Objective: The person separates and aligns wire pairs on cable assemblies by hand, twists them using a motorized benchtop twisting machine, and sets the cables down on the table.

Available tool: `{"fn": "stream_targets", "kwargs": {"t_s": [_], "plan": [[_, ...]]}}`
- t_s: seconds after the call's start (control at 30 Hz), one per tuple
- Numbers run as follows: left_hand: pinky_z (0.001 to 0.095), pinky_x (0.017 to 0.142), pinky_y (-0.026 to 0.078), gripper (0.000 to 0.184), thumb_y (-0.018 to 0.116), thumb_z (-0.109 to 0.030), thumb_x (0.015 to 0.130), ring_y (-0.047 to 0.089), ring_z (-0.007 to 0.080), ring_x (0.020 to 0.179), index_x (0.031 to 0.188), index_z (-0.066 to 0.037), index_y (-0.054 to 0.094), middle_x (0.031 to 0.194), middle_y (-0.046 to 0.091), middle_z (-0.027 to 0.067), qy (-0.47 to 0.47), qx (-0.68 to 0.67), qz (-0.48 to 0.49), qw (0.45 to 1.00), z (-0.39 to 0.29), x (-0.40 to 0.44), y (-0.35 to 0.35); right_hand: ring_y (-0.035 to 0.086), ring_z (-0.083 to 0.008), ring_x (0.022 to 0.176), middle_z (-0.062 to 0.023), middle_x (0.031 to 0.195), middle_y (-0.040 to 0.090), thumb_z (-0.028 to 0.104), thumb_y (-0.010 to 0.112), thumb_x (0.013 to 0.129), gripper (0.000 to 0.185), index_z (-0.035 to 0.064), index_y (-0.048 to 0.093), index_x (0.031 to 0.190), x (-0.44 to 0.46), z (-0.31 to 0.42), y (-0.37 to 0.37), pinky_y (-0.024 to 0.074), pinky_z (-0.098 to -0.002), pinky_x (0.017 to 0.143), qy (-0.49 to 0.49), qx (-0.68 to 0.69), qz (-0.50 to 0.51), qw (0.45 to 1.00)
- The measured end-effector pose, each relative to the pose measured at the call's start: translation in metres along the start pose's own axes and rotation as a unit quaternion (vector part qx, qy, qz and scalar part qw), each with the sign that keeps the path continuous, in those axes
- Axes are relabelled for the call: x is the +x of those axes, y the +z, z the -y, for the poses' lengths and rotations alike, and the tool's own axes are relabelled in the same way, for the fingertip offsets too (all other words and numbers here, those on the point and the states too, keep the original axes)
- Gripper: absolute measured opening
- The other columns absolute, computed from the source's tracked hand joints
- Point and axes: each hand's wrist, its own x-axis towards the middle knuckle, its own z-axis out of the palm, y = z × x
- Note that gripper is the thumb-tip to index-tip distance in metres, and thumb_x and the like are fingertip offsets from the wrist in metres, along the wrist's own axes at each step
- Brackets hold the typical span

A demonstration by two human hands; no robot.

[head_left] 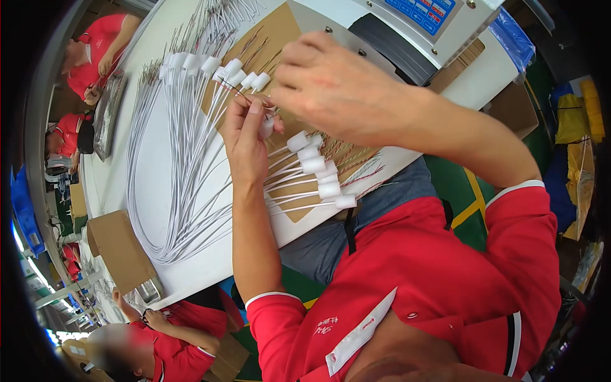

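Note:
My left hand point(247, 137) is closed around the end of a white cable, thumb and forefinger pinched together. A white cylindrical sleeve point(266, 127) shows at its fingers, and thin dark wires point(234, 89) stick out past the thumb. My right hand point(328, 89) is curled with its fingertips close to the left ones; what it grips, if anything, is hidden. Beyond the left hand lies a bundle of white cables point(168, 210) with white sleeves and bare wire ends. Nearer my body, several sleeved cable ends point(313, 165) fan out with twisted coloured wires.
Brown cardboard point(280, 27) lies under the cable ends on the white table point(194, 270). A machine with a blue keypad point(423, 13) stands at the upper right. A cardboard box point(121, 248) sits at the table's left edge. Several people in red shirts point(181, 340) work on the left.

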Motion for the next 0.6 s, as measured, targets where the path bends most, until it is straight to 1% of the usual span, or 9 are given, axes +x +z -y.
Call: {"fn": "stream_targets", "kwargs": {"t_s": [0.1, 0.2, 0.3, 0.5, 0.6], "plan": [[0.0302, 0.071, 0.051, 0.016, 0.054, -0.017, 0.111, 0.060, 0.0159, 0.073, 0.107, -0.001, 0.057, 0.093, 0.062, 0.0092, -0.008, 0.009, -0.009, 1.000, -0.001, 0.000, 0.001, 0.061, -0.0233, 0.105, -0.0047, 0.092, 0.070, 0.027, 0.075, 0.084, 0.025, 0.0076, 0.074, 0.100, -0.002, 0.008, 0.025, 0.0444, -0.0391, 0.099, 0.015, -0.026, -0.008, 1.000], [0.0289, 0.069, 0.051, 0.016, 0.054, -0.018, 0.112, 0.060, 0.0150, 0.071, 0.108, -0.002, 0.057, 0.089, 0.062, 0.0078, -0.022, 0.020, -0.018, 0.999, -0.001, -0.002, 0.003, 0.061, -0.0251, 0.109, -0.0049, 0.100, 0.068, 0.016, 0.068, 0.082, 0.020, 0.0053, 0.071, 0.099, -0.003, 0.010, 0.037, 0.0430, -0.0432, 0.107, 0.035, 0.018, -0.018, 0.999], [0.0281, 0.069, 0.051, 0.016, 0.054, -0.018, 0.112, 0.060, 0.0141, 0.070, 0.107, -0.002, 0.057, 0.087, 0.062, 0.0071, -0.026, 0.027, -0.022, 0.999, -0.002, -0.002, 0.004, 0.061, -0.0254, 0.108, -0.0054, 0.099, 0.067, 0.016, 0.068, 0.082, 0.020, 0.0047, 0.070, 0.098, -0.003, 0.008, 0.042, 0.0439, -0.0431, 0.106, 0.022, 0.019, -0.042, 0.999], [0.0278, 0.066, 0.050, 0.017, 0.054, -0.018, 0.111, 0.059, 0.0133, 0.070, 0.106, -0.002, 0.056, 0.088, 0.061, 0.0064, -0.012, 0.044, -0.010, 0.999, -0.001, -0.001, 0.003, 0.061, -0.0255, 0.108, -0.0064, 0.098, 0.068, 0.014, 0.067, 0.082, 0.015, 0.0044, 0.069, 0.092, -0.003, 0.003, 0.044, 0.0435, -0.0431, 0.106, 0.001, 0.053, -0.022, 0.998], [0.0273, 0.065, 0.049, 0.017, 0.054, -0.018, 0.111, 0.058, 0.0130, 0.069, 0.105, -0.002, 0.056, 0.089, 0.061, 0.0064, -0.003, 0.052, -0.010, 0.999, 0.000, -0.001, 0.004, 0.062, -0.0250, 0.107, -0.0042, 0.092, 0.071, 0.016, 0.071, 0.082, 0.016, 0.0061, 0.073, 0.095, -0.005, 0.001, 0.047, 0.0436, -0.0404, 0.103, -0.004, 0.052, -0.032, 0.998]]}}
